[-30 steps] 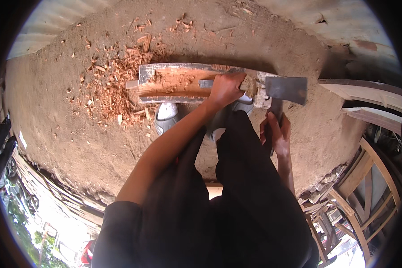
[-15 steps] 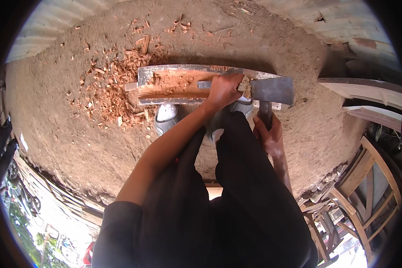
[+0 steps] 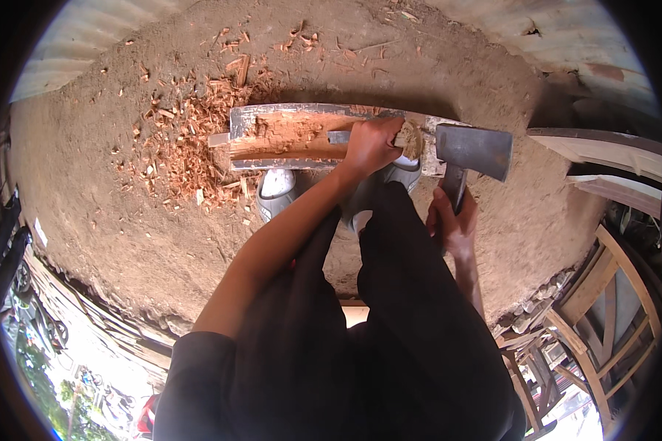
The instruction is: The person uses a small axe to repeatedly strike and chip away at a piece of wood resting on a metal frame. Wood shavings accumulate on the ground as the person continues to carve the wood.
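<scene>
A curved wooden workpiece (image 3: 283,121), painted dark at its edges and gouged to raw reddish wood inside, lies crosswise on the ground by my shoes. My left hand (image 3: 371,143) is wrapped round a chisel (image 3: 338,137), whose flat metal blade points left along the hollow. The chisel's frayed, pale butt sticks out on the right of that hand. In my right hand (image 3: 456,222) is the handle of an axe (image 3: 475,151). Its broad grey head is raised just right of the chisel's butt, with a gap between them.
Wood chips (image 3: 198,140) are heaped on the dirt floor at the workpiece's left end. My grey shoes (image 3: 276,195) stand close against its near side. Curved wooden pieces (image 3: 603,147) lie at the right, and a wooden frame (image 3: 603,309) is at the lower right.
The axe head has moved right, away from the chisel's butt, and my right hand has shifted right with it. My left hand stays on the chisel at nearly the same spot.
</scene>
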`<state>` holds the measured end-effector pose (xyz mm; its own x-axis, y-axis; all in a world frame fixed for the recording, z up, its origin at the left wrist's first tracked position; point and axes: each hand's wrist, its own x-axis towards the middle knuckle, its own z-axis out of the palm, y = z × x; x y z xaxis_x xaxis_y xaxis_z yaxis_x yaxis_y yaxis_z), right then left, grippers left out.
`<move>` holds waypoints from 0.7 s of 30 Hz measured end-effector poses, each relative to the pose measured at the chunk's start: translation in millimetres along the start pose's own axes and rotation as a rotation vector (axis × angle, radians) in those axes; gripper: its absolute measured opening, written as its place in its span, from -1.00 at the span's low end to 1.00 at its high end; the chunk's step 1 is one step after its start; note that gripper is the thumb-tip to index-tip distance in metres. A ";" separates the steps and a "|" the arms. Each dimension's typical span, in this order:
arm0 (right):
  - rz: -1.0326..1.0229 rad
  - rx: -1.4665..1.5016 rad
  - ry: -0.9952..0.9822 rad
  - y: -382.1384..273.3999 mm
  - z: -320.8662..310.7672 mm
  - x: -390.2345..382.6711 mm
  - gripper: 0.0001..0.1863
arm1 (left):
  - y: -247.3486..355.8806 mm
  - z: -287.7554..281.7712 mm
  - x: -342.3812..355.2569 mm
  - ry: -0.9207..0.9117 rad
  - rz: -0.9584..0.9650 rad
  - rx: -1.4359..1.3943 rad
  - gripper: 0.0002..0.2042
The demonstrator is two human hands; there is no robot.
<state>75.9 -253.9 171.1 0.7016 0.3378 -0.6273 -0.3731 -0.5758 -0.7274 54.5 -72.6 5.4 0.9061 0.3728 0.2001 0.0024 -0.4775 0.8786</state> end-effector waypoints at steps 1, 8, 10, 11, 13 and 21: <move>-0.018 -0.013 0.029 -2.5 9.1 -1.6 -0.74 | -0.1 0.5 2.8 -0.009 0.000 -0.005 -0.74; -0.012 0.121 -0.011 7.3 -7.3 2.5 -0.75 | 3.7 -2.4 2.7 -0.001 0.020 -0.011 -0.75; -0.080 0.135 0.060 15.7 5.5 3.3 -0.75 | 0.0 -1.3 5.2 -0.005 0.040 0.000 -0.75; -0.030 -0.033 -0.019 2.8 4.0 1.3 -0.75 | 0.3 -2.1 5.5 -0.012 0.037 0.010 -0.76; 0.042 0.018 -0.080 -1.3 -12.5 3.2 -0.75 | 3.1 -3.1 3.4 -0.027 0.032 0.031 -0.76; 0.066 0.123 -0.022 2.7 -3.6 4.8 -0.73 | 3.2 2.3 3.0 -0.007 0.035 0.000 -0.76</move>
<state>80.4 -256.5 167.2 0.6598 0.3195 -0.6802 -0.4908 -0.5022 -0.7120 58.2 -74.8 7.7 0.9083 0.3505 0.2281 -0.0295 -0.4905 0.8709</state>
